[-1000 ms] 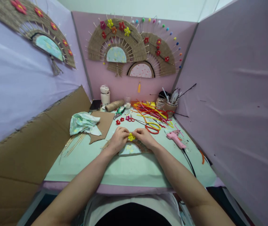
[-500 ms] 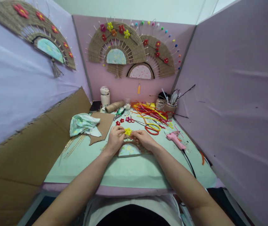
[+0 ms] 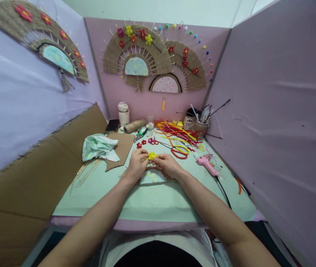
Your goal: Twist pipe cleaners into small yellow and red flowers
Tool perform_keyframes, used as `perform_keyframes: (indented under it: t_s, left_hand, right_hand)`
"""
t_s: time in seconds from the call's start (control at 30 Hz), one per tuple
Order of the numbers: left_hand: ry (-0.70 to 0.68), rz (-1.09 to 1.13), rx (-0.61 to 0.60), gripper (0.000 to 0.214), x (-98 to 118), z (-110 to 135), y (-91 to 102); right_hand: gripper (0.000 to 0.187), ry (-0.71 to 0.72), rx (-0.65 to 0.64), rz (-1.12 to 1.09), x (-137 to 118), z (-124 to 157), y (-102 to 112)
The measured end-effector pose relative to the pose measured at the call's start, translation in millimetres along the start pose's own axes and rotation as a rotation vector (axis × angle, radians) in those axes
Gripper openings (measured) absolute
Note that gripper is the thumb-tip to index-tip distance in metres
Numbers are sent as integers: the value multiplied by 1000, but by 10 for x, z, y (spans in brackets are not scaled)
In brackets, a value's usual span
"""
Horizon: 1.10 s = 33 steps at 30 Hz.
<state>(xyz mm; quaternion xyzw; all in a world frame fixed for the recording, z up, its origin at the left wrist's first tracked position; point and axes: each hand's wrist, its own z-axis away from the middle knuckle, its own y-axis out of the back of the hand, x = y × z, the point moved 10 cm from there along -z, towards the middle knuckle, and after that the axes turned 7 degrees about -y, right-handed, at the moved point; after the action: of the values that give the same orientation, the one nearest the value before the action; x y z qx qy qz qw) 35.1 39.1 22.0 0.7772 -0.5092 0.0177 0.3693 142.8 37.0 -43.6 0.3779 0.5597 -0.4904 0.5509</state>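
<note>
A yellow pipe-cleaner flower (image 3: 152,155) is pinched between my two hands, just above a small fan. My left hand (image 3: 138,163) grips its left side with closed fingertips, and my right hand (image 3: 168,163) grips its right side the same way. Beneath them the fan's half-round base (image 3: 153,177), covered in pale green patterned cloth, lies on the table; my hands hide much of its brown woven part. Just beyond my left hand are small red flowers (image 3: 141,143) and a magenta one (image 3: 150,141).
Scissors (image 3: 178,151) and a heap of coloured pipe cleaners (image 3: 178,131) lie farther back. A pink glue gun (image 3: 208,165) with a black cord rests at right. Cardboard (image 3: 123,146), crumpled cloth (image 3: 99,147) and thin sticks (image 3: 89,171) lie left. A twine roll (image 3: 135,126) and bottle (image 3: 123,114) are behind.
The yellow flower has shifted very slightly to the right, with my left hand moving along with it. Both hands keep their pinch.
</note>
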Motion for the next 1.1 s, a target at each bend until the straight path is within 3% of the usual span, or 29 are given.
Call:
perform_keyframes:
  t_s: [0.13,0.27,0.57,0.67,0.87,1.1]
  left_hand:
    - [23,11,13,19,-34,4,16]
    - [32,7,23,18,-63,5,20]
    - [19,29,-31,18,-22,1,-48]
    - [108,121,-16,15,-129,11,-64]
    - [435,511,24,16,-435,105,-141]
    - [400,547,57,15,-336,65,-90]
  right_hand:
    - [35,-16,-16,49,24,-9,5]
    - [42,-8,74,99,3,-24,121]
    - [32,74,134,144,-126,6,158]
    - [36,65,123,108,-103,-10,154]
    - [47,29,102,-12,-12,-63,165]
    - [31,70,96,100,-82,-12,101]
